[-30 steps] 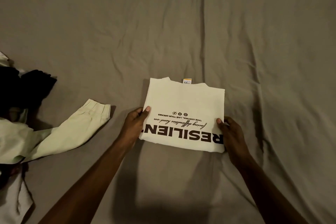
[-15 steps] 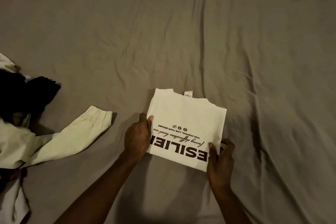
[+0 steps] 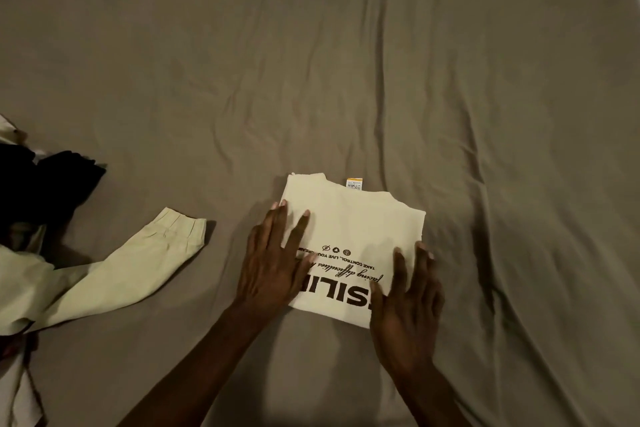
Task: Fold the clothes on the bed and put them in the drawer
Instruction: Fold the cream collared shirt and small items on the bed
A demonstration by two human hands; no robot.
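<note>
Both hands have shifted from the packet's side edges onto its top face since the earlier frame. Left hand [image 3: 273,263] and right hand [image 3: 405,308] are laid flat on the folded cream T-shirt [image 3: 360,229], fingers [image 3: 294,236] straight and slightly spread, nothing gripped. Pressing appears meant to flatten the folds before lifting. T-shirt is set at lower centre on the grey bed sheet [image 3: 346,80]. Unfolded pale-green sleeve [image 3: 138,267] and dark clothing [image 3: 41,191] are left at the left edge; no drawer is seen.
</note>
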